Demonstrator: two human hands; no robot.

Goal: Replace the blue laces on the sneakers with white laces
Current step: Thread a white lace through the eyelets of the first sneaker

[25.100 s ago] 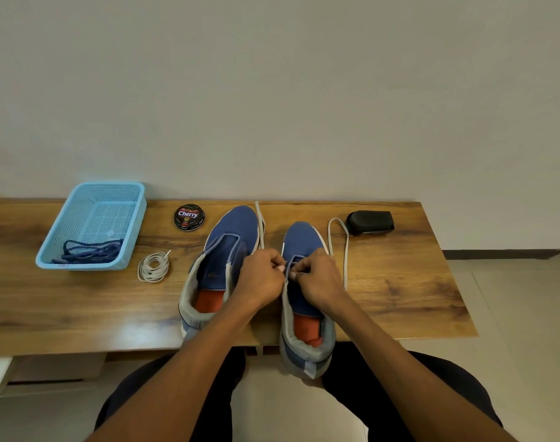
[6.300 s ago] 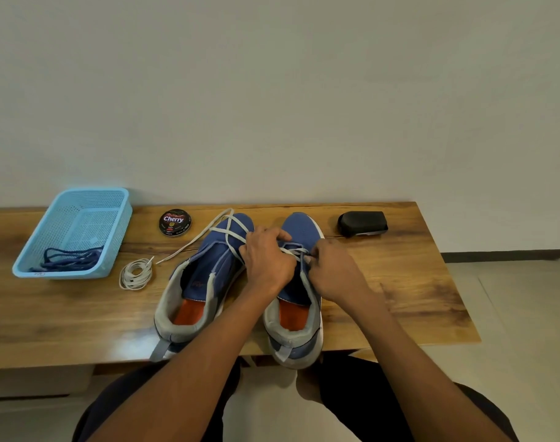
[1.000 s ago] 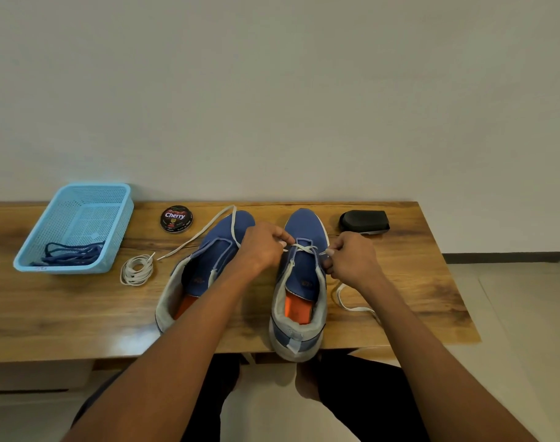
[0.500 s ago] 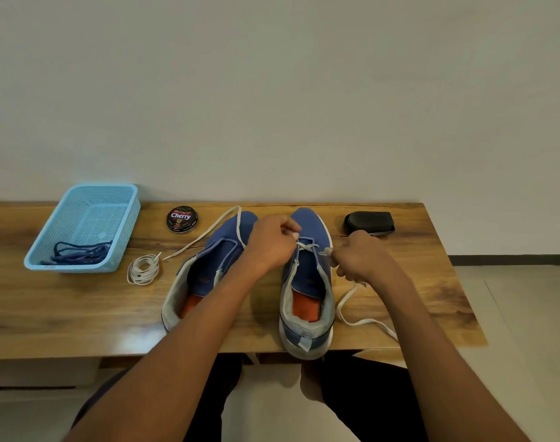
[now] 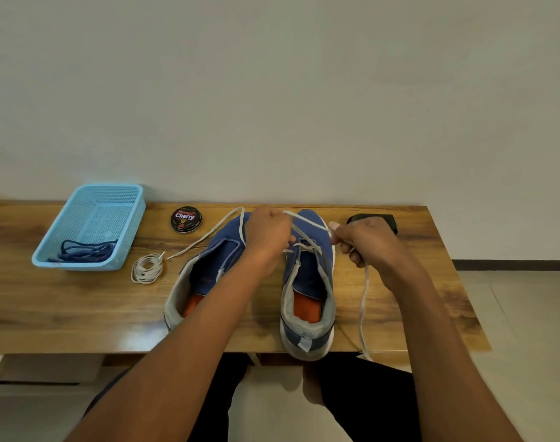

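Left hand [image 5: 267,237]: fingers curled round one end of the white lace [image 5: 307,239], raised over the toe end of the shoes.
Right hand [image 5: 364,242]: pinching the other end of the same lace between thumb and fingers; the loose tail hangs below it, past the table edge.
Right shoe [image 5: 309,282]: between the two hands, heel toward the person, white lace crossed through its front eyelets.
Left shoe [image 5: 208,272]: under the left forearm, unlaced; a lace strand trails across its toe.
Coiled white lace [image 5: 147,268]: on the table [image 5: 65,307], left of the left hand.
Blue laces [image 5: 84,250]: heaped in the blue basket [image 5: 90,226], far left.
Polish tin [image 5: 187,219]: between basket and left hand.
Black object [image 5: 388,221]: partly hidden behind the right hand.
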